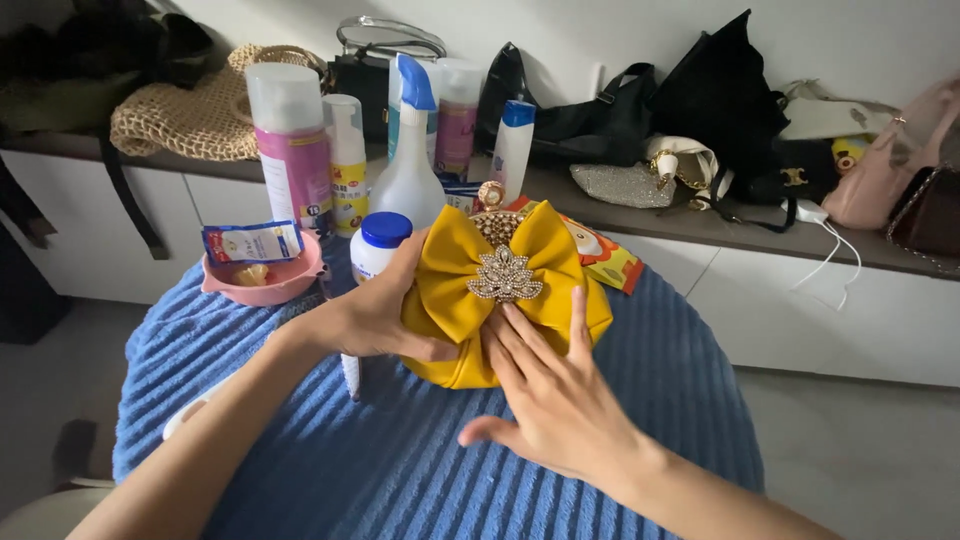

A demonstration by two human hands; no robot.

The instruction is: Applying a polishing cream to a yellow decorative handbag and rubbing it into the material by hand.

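Note:
A yellow satin clutch bag (545,262) with a big bow and a jewelled brooch (505,275) stands on a blue ribbed cloth (400,470). My left hand (375,310) grips the bag's left side, thumb under the bow. My right hand (545,395) lies flat against the front of the bag, fingers spread, fingertips just below the brooch.
Behind the bag stand a white spray bottle (410,170), a pink-labelled can (292,145), a foam pump bottle (347,160), a small blue-capped jar (378,242) and a pink bowl (265,282). Several handbags, including a woven straw bag (190,115), line the shelf.

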